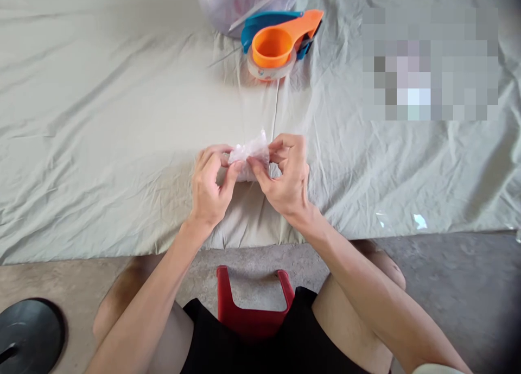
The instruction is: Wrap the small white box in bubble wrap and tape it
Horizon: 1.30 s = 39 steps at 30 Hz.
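A small piece of clear bubble wrap (257,151), bunched or folded, is held up between my two hands just above the cloth. My left hand (211,181) pinches its left side between thumb and fingers. On the right, my right hand (287,173) grips the wrap with the thumb pressed on its front and the fingers behind. Whether anything lies inside the wrap cannot be made out. Beyond my hands sits an orange and blue tape dispenser (273,44) with a roll of tape (271,71) on it.
A pale green wrinkled cloth (122,119) covers the table. Behind the dispenser stands a translucent plastic bag or container (228,5). Shiny clear scraps (420,221) lie near the front edge. Below are a red stool (254,317) and a round black base (30,333). A pixelated patch hides the upper right.
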Motion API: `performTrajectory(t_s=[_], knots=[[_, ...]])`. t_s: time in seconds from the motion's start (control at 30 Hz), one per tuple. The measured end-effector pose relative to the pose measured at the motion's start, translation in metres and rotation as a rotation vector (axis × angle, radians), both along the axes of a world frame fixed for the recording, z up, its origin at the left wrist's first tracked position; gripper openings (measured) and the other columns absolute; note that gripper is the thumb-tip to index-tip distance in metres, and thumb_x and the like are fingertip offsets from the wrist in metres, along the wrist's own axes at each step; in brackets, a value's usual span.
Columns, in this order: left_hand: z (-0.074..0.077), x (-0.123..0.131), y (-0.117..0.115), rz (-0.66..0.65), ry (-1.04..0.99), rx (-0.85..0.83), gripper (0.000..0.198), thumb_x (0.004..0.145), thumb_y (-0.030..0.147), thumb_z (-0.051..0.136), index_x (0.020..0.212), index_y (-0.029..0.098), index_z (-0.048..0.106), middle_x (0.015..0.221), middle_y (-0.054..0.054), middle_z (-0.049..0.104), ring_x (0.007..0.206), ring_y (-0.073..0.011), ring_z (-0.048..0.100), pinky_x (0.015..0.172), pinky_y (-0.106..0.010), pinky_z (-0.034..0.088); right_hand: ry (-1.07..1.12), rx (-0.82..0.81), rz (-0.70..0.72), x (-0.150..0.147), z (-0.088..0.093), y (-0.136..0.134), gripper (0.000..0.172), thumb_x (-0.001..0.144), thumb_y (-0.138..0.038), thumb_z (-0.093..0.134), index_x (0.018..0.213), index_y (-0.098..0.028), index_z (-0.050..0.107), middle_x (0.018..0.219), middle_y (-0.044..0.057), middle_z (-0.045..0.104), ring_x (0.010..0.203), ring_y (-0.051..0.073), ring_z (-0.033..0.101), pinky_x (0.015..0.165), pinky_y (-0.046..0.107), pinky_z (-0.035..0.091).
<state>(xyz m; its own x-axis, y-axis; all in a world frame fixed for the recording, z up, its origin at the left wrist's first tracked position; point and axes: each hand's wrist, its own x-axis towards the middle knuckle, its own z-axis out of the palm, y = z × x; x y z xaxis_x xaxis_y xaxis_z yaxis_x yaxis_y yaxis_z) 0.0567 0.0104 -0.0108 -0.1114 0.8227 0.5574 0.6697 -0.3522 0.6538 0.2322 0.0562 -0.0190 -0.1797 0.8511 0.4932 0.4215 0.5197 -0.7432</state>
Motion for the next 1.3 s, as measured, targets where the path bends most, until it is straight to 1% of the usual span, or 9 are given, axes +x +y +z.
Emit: performTrajectory(t_s=[0.1,0.23,0.37,0.53,0.7,0.9,1.1,1.2,1.3], knots=[[-0.001,0.011,0.003,0.084,-0.096,0.033,0.029,0.120,0.057,0.058,0.116,0.029,0.057,0.109,-0.004,0.074,0.106,-0.0219,0.079,0.089,-0.041,0.069,-0.086,-0.061,-0.001,-0.002,-0.004,-0.003,0.032,0.118,-0.050,0.058,0.144,-0.035,0.048,0.126,0.007,0.071,0.086,0.021,0.077,0.075,0.042,0.070],[0.000,0.018,0.006,0.131,-0.067,0.018,0.031,0.125,0.050,0.046,0.152,0.034,0.047,0.120,-0.004,0.074,0.098,-0.0166,0.078,0.083,-0.038,0.070,-0.166,0.016,0.022,0.000,-0.006,-0.003,0.021,0.122,-0.048,0.050,0.135,-0.034,0.059,0.120,0.006,0.077,0.088,0.023,0.079,0.075,0.042,0.071],[-0.001,0.017,0.009,0.196,0.140,0.118,0.036,0.128,0.041,0.035,0.132,0.029,0.068,0.112,-0.002,0.077,0.099,-0.0133,0.080,0.087,-0.034,0.069,-0.233,0.030,0.015,0.002,0.005,-0.003,0.024,0.120,-0.036,0.056,0.143,-0.035,0.064,0.144,0.011,0.078,0.124,0.029,0.080,0.089,0.044,0.075],[-0.005,0.017,0.007,0.207,0.107,0.111,0.037,0.126,0.038,0.047,0.122,0.023,0.081,0.119,-0.008,0.078,0.113,-0.0191,0.080,0.100,-0.036,0.068,-0.261,0.074,0.026,0.002,0.004,-0.002,0.030,0.121,-0.036,0.054,0.148,-0.037,0.067,0.169,0.009,0.067,0.155,0.031,0.067,0.120,0.054,0.069],[-0.007,0.016,0.001,0.161,0.097,0.012,0.046,0.128,0.044,0.037,0.132,0.022,0.078,0.146,-0.013,0.074,0.140,-0.0234,0.074,0.119,-0.044,0.064,-0.223,0.155,0.103,0.001,-0.009,0.002,0.045,0.125,-0.038,0.036,0.166,-0.033,0.054,0.170,0.011,0.064,0.154,0.032,0.067,0.124,0.058,0.065],[-0.004,0.018,-0.009,0.092,0.096,-0.038,0.043,0.128,0.041,0.037,0.149,0.020,0.068,0.153,-0.016,0.074,0.147,-0.0245,0.072,0.127,-0.047,0.060,-0.353,0.160,-0.038,0.008,0.005,-0.005,0.050,0.118,-0.029,0.057,0.167,-0.040,0.055,0.157,0.014,0.066,0.127,0.033,0.075,0.114,0.055,0.067],[0.003,0.025,-0.009,0.136,0.022,-0.001,0.029,0.120,0.028,0.055,0.149,0.026,0.059,0.149,-0.013,0.071,0.142,-0.0262,0.071,0.109,-0.043,0.068,-0.040,0.309,-0.058,0.009,0.011,-0.020,0.032,0.113,-0.020,0.058,0.141,-0.036,0.063,0.125,0.008,0.071,0.119,0.030,0.076,0.084,0.043,0.072],[0.001,0.030,-0.008,0.173,-0.075,-0.014,0.019,0.118,0.032,0.060,0.136,0.029,0.056,0.145,-0.011,0.070,0.131,-0.0252,0.075,0.096,-0.042,0.070,-0.035,0.295,-0.017,0.009,0.014,-0.025,0.037,0.111,-0.010,0.056,0.136,-0.033,0.072,0.126,0.009,0.075,0.119,0.029,0.079,0.090,0.044,0.074],[0.000,0.033,-0.008,0.187,-0.157,-0.010,0.010,0.117,0.032,0.066,0.123,0.029,0.058,0.134,-0.009,0.074,0.126,-0.0237,0.077,0.096,-0.041,0.070,-0.071,0.297,0.083,0.012,0.015,-0.025,0.052,0.111,-0.003,0.053,0.148,-0.033,0.073,0.137,0.010,0.080,0.125,0.028,0.082,0.101,0.046,0.075]])
